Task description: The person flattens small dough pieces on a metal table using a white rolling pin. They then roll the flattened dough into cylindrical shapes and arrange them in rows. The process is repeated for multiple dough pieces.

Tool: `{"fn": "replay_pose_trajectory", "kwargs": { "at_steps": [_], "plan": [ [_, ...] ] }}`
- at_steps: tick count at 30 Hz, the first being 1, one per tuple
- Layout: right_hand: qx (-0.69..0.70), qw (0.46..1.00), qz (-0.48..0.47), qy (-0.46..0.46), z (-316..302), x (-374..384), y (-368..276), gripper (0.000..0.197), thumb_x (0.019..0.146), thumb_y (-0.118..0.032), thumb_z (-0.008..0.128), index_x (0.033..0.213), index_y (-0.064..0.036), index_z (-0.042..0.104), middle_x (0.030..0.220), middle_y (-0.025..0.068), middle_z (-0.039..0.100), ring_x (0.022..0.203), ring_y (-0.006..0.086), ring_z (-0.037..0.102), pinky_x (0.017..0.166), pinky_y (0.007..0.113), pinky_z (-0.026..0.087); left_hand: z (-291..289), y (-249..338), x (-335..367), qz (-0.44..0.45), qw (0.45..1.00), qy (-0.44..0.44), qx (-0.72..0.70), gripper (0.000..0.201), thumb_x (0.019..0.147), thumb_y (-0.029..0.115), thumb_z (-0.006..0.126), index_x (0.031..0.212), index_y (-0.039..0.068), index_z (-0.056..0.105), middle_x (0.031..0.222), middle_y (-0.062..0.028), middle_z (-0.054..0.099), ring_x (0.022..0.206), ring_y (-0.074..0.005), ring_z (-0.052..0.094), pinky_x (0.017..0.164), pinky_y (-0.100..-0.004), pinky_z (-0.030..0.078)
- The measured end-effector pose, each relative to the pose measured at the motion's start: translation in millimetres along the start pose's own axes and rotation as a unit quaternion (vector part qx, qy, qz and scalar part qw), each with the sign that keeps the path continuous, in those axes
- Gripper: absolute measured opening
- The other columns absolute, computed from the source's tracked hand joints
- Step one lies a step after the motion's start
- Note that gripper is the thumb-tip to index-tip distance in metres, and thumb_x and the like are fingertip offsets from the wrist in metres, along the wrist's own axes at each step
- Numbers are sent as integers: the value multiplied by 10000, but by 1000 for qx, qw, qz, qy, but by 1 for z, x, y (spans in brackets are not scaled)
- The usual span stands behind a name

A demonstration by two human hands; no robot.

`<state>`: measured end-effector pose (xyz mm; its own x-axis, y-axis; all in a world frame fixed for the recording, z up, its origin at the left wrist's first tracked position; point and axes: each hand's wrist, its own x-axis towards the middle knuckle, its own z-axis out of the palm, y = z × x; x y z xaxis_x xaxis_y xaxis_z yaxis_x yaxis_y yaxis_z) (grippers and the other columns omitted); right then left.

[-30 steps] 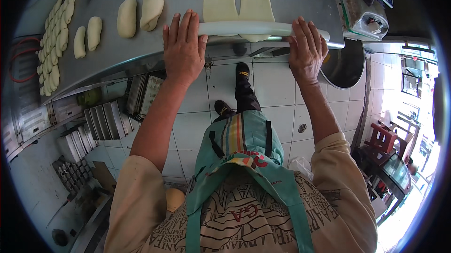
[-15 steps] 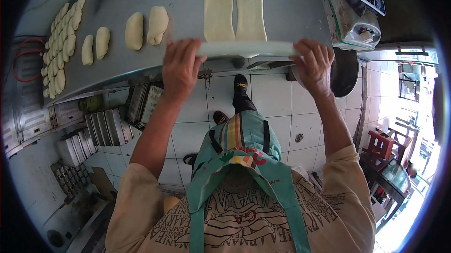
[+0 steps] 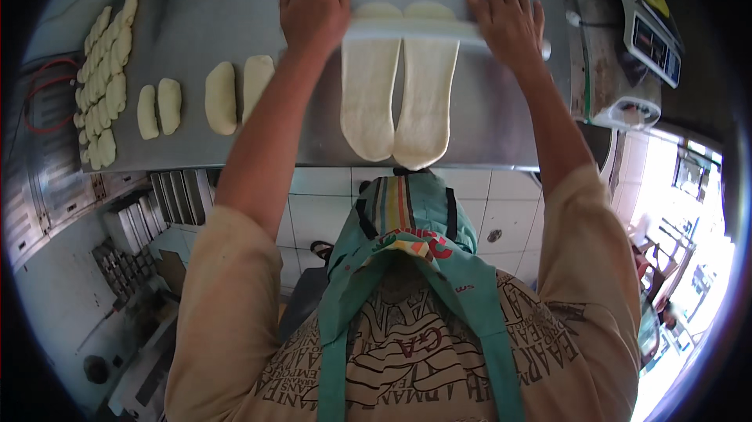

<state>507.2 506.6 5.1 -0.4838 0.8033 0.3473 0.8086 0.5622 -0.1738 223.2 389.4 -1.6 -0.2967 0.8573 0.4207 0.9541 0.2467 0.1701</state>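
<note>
A pale rolling pin [image 3: 415,29] lies crosswise over two long flattened strips of dough, a left one [image 3: 368,101] and a right one [image 3: 425,101]. The strips lie side by side on the metal table [image 3: 313,136], their rounded near ends close to its front edge. My left hand [image 3: 313,7] lies flat over the pin's left end, fingers stretched forward. My right hand [image 3: 511,23] rests on the pin near its right end, fingers spread and slightly blurred. Left of the strips is a thick dough roll [image 3: 221,99]; another dough roll [image 3: 255,81] is partly hidden by my left forearm.
Two smaller dough rolls [image 3: 169,107] and a cluster of many dough pieces [image 3: 102,101] lie further left. A scale [image 3: 654,50] stands at the right, beyond the table. Metal pans [image 3: 180,196] stand below the table at the left.
Both hands have gone forward with the pin, from the strips' near ends to near their far ends. My fingers have changed from curled round the pin to stretched out. The strips look longer.
</note>
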Motion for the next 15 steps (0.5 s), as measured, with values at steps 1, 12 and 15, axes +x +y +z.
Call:
{"fn": "replay_pose_trajectory", "kwargs": {
  "at_steps": [1, 12, 15],
  "plan": [
    [7, 1000, -3, -4, -15, -11, 2, 561, 1029, -553, 484, 1475, -221, 552, 1564, 56, 482, 1473, 322, 397, 1180, 661, 212, -14, 6, -9, 19, 1000, 21, -9, 679, 1072, 522, 405, 1580, 75, 354, 1630, -185, 361, 1507, -361, 346, 1209, -582, 288],
    [-59, 997, 21, 38, 14, 50, -6, 460, 1002, -448, 567, 1333, -134, 628, 1388, 102, 602, 1281, 321, 557, 1092, 600, 377, 17, 26, 40, -36, 996, -31, 69, 564, 1068, 399, 473, 1467, 0, 477, 1493, -188, 529, 1400, -326, 490, 1176, -512, 366],
    [6, 994, 95, -53, -3, 90, -22, 485, 1012, -375, 539, 1396, -80, 556, 1470, 138, 530, 1385, 363, 466, 1167, 605, 306, 35, 17, 80, -106, 988, -111, 29, 602, 1085, 410, 389, 1505, -22, 405, 1597, -228, 363, 1497, -339, 324, 1233, -506, 248]
  ]
}}
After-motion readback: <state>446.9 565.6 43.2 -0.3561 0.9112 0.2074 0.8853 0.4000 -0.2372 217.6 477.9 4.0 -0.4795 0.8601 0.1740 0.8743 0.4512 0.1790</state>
